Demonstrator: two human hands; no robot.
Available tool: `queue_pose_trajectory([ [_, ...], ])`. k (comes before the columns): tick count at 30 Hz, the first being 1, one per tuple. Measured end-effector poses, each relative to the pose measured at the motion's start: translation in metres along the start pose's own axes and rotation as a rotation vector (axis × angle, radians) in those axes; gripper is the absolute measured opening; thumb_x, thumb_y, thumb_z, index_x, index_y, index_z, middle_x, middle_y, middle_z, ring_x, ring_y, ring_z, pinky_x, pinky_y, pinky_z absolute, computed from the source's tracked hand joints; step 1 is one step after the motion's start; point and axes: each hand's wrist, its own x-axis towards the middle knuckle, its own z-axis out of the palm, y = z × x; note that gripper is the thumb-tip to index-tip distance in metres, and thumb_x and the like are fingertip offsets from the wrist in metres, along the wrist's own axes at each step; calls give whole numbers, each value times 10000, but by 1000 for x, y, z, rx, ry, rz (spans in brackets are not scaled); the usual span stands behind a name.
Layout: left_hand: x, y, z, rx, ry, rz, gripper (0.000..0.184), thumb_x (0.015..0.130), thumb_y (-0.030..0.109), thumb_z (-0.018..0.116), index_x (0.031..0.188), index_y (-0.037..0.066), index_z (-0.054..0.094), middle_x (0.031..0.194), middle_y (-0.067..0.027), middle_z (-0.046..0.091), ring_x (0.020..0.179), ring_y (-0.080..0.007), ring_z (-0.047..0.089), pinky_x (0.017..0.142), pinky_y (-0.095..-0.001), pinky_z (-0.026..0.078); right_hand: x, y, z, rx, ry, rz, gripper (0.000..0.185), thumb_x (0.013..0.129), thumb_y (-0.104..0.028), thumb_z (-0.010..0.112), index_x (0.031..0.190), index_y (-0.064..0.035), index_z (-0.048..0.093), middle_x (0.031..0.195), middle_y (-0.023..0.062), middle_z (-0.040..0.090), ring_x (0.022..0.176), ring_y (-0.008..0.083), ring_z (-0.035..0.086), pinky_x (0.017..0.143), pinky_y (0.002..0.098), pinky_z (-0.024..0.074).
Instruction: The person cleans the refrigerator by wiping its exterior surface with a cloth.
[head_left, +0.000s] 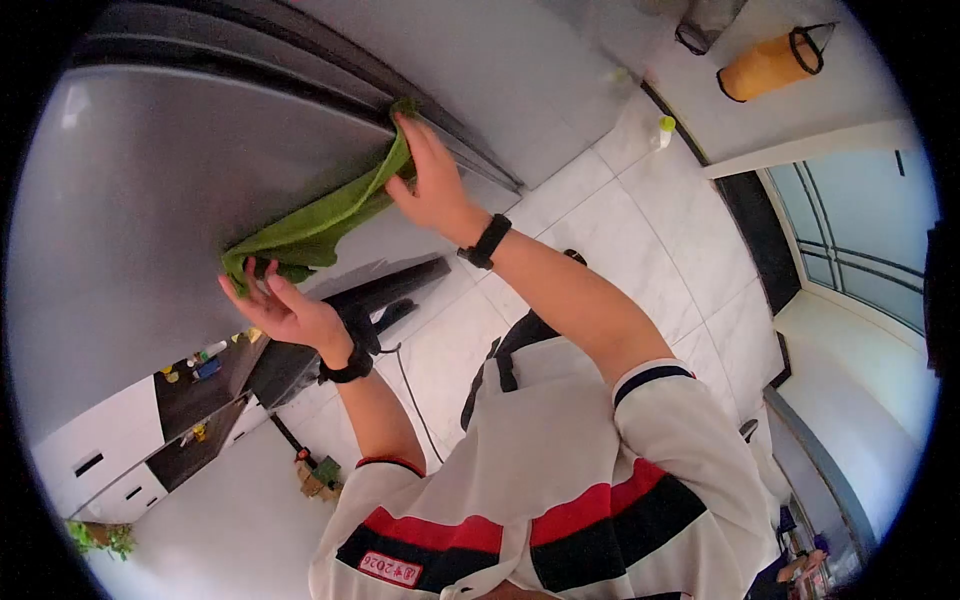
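A green cloth [315, 222] is stretched between my two hands against a grey, smooth panel [200, 170]. My left hand [285, 312] holds the cloth's lower left end, with its fingers curled at the fabric. At the upper right end, my right hand [430, 185] has its fingers on the cloth, by the dark grooved edge of the panel. The cloth sags a little between the hands. Each wrist wears a black band.
A white tiled floor [640, 235] lies below. A dark shelf unit with white drawers [120, 440] stands at the lower left. An orange cylindrical bag [770, 68] is at the upper right, and a small bottle [665, 130] is near the wall. A dark cable [408, 385] hangs near my left arm.
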Motion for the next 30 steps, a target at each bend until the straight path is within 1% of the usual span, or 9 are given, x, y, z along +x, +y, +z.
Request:
queue_pose_trajectory([
  [3, -5, -6, 5, 18, -19, 1, 513, 969, 91, 463, 1436, -17, 280, 1373, -208, 432, 1169, -277, 510, 904, -373, 490, -8, 10, 4, -19, -15, 68, 745, 726, -128, 681, 1381, -3, 350, 1303, 243, 452, 1187, 422, 460, 998, 442, 392],
  [6, -14, -13, 13, 51, -29, -16, 508, 965, 74, 460, 1434, -10, 284, 1363, -206, 446, 1166, -272, 510, 899, -367, 490, -13, 20, 10, -22, 41, 39, 750, 705, -137, 715, 1363, -14, 376, 1276, 229, 465, 1171, 412, 470, 987, 442, 401],
  [13, -30, -34, 11, 36, -127, -48, 487, 956, 63, 480, 1416, 1, 332, 1297, -188, 515, 1107, -247, 550, 886, -338, 484, -51, 64, 24, -3, 9, 258, 706, 717, -143, 714, 1338, -20, 402, 1274, 218, 463, 1164, 410, 469, 996, 429, 396],
  [16, -45, -58, -1, 41, -234, -146, 462, 961, 81, 487, 1399, -8, 371, 1270, -185, 535, 1078, -233, 564, 877, -328, 476, -73, 95, 23, -51, -50, 342, 706, 753, -190, 712, 1349, -9, 379, 1279, 231, 456, 1168, 413, 463, 998, 431, 392],
  [18, -51, -61, 4, 16, -371, -150, 453, 963, 88, 489, 1392, -13, 385, 1253, -180, 545, 1070, -223, 563, 884, -322, 468, -87, 113, 21, -111, -79, 413, 719, 778, -228, 710, 1361, -2, 357, 1290, 241, 448, 1170, 415, 460, 998, 437, 390],
  [21, -59, -61, 9, 11, -482, -145, 457, 970, 82, 483, 1407, 6, 373, 1225, -173, 566, 1075, -213, 570, 912, -320, 459, -108, 125, 20, -225, -51, 390, 750, 802, -299, 702, 1372, 14, 329, 1312, 256, 433, 1188, 425, 446, 1012, 446, 379],
  [24, -60, -58, 4, 42, -496, -142, 473, 971, 82, 484, 1417, 10, 346, 1242, -182, 556, 1113, -223, 557, 935, -328, 458, -106, 120, 28, -167, 55, 408, 768, 780, -294, 698, 1370, 25, 324, 1322, 268, 424, 1215, 439, 424, 1033, 454, 362],
  [27, -55, -57, -1, 1, -447, -126, 506, 959, 95, 508, 1423, 7, 326, 1244, -194, 546, 1104, -232, 552, 918, -334, 463, -93, 95, 26, -146, 70, 385, 744, 777, -226, 658, 1376, 48, 313, 1366, 289, 384, 1273, 438, 371, 1077, 472, 313],
  [30, -45, -44, -3, -44, -353, -62, 547, 947, 129, 539, 1427, 4, 310, 1198, -203, 559, 1047, -227, 567, 873, -326, 469, -65, 60, 27, -122, 171, 176, 717, 738, -152, 616, 1364, 43, 326, 1358, 283, 390, 1258, 431, 385, 1069, 475, 322],
])
